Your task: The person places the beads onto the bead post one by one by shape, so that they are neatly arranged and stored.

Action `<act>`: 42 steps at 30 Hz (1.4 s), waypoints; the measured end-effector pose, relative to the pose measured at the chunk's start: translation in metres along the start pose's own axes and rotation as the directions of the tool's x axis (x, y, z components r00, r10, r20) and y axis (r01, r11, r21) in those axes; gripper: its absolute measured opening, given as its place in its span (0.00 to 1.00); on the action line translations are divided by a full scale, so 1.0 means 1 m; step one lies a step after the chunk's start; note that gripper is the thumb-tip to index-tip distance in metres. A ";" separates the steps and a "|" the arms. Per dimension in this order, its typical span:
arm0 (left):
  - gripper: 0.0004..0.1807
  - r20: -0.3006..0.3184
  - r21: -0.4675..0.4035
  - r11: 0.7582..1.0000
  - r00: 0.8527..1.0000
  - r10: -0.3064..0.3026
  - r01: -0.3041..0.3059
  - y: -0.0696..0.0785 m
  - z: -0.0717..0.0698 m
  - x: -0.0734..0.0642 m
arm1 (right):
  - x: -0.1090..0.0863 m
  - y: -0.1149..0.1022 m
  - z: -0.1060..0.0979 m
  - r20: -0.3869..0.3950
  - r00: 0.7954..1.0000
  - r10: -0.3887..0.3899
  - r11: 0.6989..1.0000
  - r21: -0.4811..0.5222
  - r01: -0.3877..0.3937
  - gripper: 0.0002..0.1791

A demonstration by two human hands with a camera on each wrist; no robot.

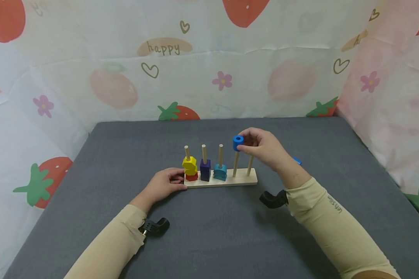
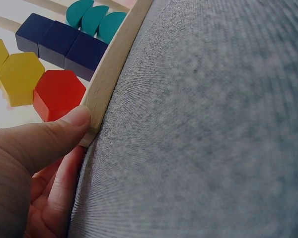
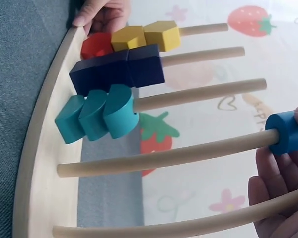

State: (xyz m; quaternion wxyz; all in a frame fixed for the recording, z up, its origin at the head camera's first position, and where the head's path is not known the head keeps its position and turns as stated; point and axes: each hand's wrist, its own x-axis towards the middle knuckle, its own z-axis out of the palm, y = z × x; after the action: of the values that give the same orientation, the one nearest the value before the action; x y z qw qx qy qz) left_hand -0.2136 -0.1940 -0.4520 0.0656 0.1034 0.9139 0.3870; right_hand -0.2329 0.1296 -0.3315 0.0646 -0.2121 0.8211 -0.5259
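My right hand (image 1: pixel 265 149) pinches a blue cylinder block (image 1: pixel 238 143) between thumb and fingers at the top of the fourth peg (image 3: pixel 164 157). In the right wrist view the peg's tip meets the hole of the block. My left hand (image 1: pixel 162 184) grips the left end of the wooden peg base (image 2: pixel 105 84), thumb on the edge by the red hexagon block (image 2: pixel 58 94). Yellow hexagon blocks (image 1: pixel 189 164) sit above the red one on the first peg. Navy square blocks (image 1: pixel 205 170) fill the second peg's lower part, and teal half-round blocks (image 1: pixel 220 172) the third's.
The fifth peg (image 3: pixel 184 225) stands bare beside my right hand. Behind the right wrist a blue piece (image 1: pixel 296 160) lies on the grey tabletop (image 1: pixel 209 232), mostly hidden. A printed fabric backdrop (image 1: pixel 195 89) rises along the back and sides.
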 end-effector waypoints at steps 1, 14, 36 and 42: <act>0.30 0.000 -0.002 1.000 1.000 0.002 -0.002 0.000 0.000 0.000 | 0.000 0.001 0.000 0.000 1.000 -0.002 1.000 -0.007 0.002 0.15; 0.30 0.003 -0.013 1.000 1.000 0.010 -0.010 -0.001 -0.001 0.001 | 0.001 0.028 0.007 0.027 0.998 0.050 0.992 0.111 -0.053 0.15; 0.30 0.010 -0.010 1.000 1.000 0.003 -0.003 -0.001 -0.001 0.001 | 0.005 0.082 0.028 0.126 0.975 0.184 0.983 -0.046 -0.180 0.13; 0.30 0.009 -0.013 1.000 1.000 0.001 -0.001 -0.001 -0.001 0.001 | 0.006 0.085 0.031 0.158 0.969 0.191 0.981 -0.046 -0.186 0.13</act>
State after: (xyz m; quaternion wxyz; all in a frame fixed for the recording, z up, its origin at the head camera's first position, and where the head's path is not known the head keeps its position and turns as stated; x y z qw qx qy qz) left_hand -0.2146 -0.1949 -0.4525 0.0702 0.1049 0.9110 0.3927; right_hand -0.2521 0.1319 -0.4205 0.1774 -0.1761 0.8376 -0.4858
